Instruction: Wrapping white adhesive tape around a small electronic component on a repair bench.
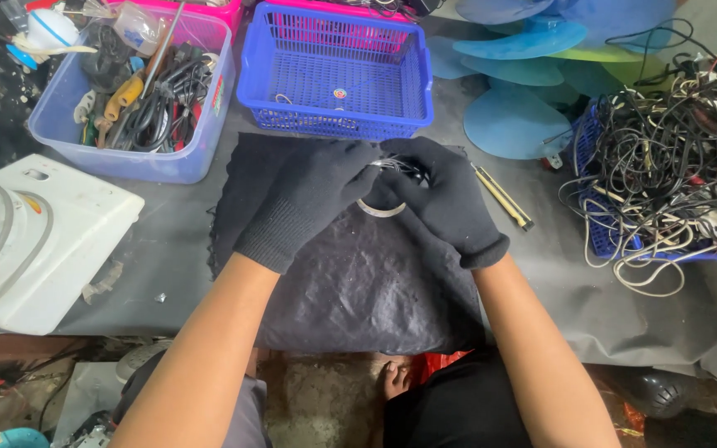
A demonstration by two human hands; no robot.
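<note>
Held part: a small round part with a pale metal ring at its near edge and thin wires at the top, mostly hidden by the gloves.
Place: just above the dark cloth, middle of the surface.
Left hand: black glove, fingers closed on the part from the left.
Right hand: black glove, fingers wrapped over the part's right side.
Nearby: yellow-and-black utility knife right of the hands; blue basket beyond; cable tangle far right.
</note>
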